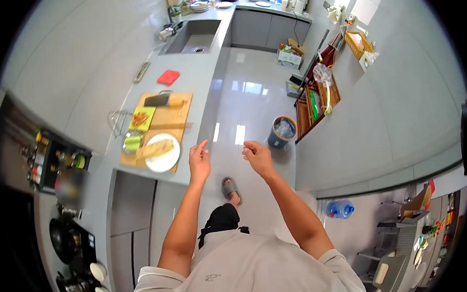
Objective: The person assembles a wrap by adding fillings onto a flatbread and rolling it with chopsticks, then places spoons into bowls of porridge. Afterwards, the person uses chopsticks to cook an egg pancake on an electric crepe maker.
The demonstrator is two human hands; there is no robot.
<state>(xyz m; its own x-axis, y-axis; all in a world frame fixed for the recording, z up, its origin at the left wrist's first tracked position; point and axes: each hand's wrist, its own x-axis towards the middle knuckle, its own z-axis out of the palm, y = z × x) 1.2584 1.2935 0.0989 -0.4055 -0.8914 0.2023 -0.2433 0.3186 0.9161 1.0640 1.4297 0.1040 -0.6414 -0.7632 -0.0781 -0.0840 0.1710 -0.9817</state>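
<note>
While left hand [199, 161] and right hand [258, 158] hover with fingers [203, 144] apart, plate [167, 162] overlaps cutting board [166, 117] | knife [162, 100] beyond | bin [277, 141] ahead

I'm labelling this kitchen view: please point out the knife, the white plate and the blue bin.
Knife [162, 100], head view: blade near the handle.
White plate [165, 163], head view: bare lower part.
Blue bin [276, 140], head view: outer wall.

Head-height view, forward and down
</note>
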